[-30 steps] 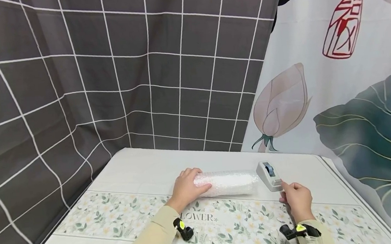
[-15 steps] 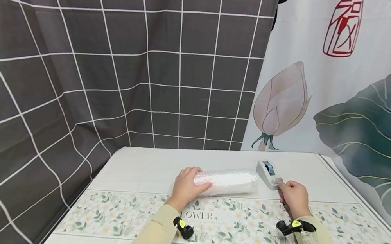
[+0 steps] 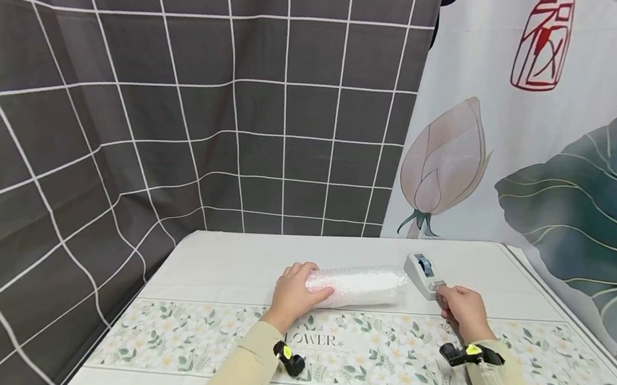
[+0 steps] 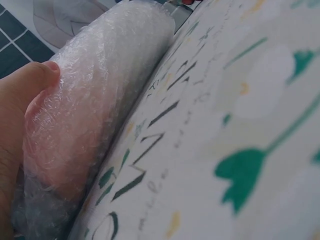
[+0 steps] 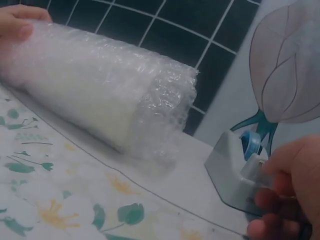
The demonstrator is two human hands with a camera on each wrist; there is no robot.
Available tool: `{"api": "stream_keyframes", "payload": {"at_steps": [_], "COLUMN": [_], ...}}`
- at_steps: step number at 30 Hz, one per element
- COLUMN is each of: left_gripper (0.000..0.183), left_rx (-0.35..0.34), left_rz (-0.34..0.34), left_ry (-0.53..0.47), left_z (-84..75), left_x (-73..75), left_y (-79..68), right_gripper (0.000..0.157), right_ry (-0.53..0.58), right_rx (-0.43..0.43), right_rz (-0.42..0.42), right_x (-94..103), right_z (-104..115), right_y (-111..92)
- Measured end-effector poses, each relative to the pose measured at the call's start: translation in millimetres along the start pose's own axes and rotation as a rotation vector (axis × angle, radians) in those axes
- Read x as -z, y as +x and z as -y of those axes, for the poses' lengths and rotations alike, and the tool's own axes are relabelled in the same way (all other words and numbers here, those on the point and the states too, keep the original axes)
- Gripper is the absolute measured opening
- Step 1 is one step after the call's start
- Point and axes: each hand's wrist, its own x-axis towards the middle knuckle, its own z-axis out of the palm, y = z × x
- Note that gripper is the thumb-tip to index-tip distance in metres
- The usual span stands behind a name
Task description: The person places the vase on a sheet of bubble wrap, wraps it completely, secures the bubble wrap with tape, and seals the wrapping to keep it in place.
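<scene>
A cylindrical bundle in clear bubble wrap lies sideways on the table, pinkish at its left end. My left hand grips that left end, thumb on the near side; in the left wrist view the thumb presses into the bubble wrap. Right of the bundle stands a small pale grey tape dispenser with a blue-cored roll of tape. My right hand pinches at the dispenser's front end with thumb and forefinger, other fingers curled. The clear tape between those fingertips is hard to make out.
A white cloth with a floral band covers the table. Behind it hangs a dark grid-patterned curtain, with a white flower-print curtain at the right. Each wrist carries a black camera mount.
My right hand has shifted slightly left and closer onto the dispenser's front end. The left hand, the bubble-wrapped bundle and the tape dispenser stay where they were.
</scene>
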Motion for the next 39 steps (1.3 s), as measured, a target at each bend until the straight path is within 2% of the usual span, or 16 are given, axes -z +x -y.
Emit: {"api": "stream_keyframes", "payload": {"at_steps": [5, 9, 12, 15, 19, 24, 28, 33, 39], "left_gripper": [0.073, 0.073, 0.068, 0.061, 0.055, 0.052, 0.05, 0.056, 0.055], "left_rx": [-0.008, -0.027, -0.074, -0.143, -0.193, -0.227, -0.275, -0.264, -0.252], "left_rz": [0.023, 0.018, -0.004, -0.026, -0.014, 0.074, 0.102, 0.106, 0.059], "left_ry": [0.011, 0.03, 0.065, 0.13, 0.243, 0.411, 0.514, 0.549, 0.514], "left_z": [-1.3, -2.2, -3.0, -5.7, -14.7, -31.1, -42.3, -47.9, -49.7], "left_x": [2.5, 5.1, 7.7, 10.9, 15.3, 14.7, 10.8, 5.6, 0.5], "left_y": [-0.7, 0.1, 1.2, 2.4, 3.3, 1.6, 0.3, -0.4, -2.5], "right_gripper": [0.042, 0.04, 0.034, 0.031, 0.031, 0.024, 0.022, 0.014, 0.007], "right_ry": [-0.052, -0.067, 0.026, 0.184, 0.349, 0.403, 0.444, 0.468, 0.492], "right_rx": [0.077, 0.149, 0.177, 0.203, 0.245, 0.333, 0.389, 0.456, 0.458], "right_rz": [-0.057, -0.117, -0.169, -0.195, -0.106, 0.03, 0.096, 0.15, 0.195], "right_x": [-3.2, -5.6, -7.1, -7.5, -8.1, -12.6, -21.0, -39.7, -68.6], "right_z": [-4, -7, -9, -11, -11, -6, 1, 13, 23], "right_y": [-8, -12, -11, -8, -8, -15, -24, -41, -66]}}
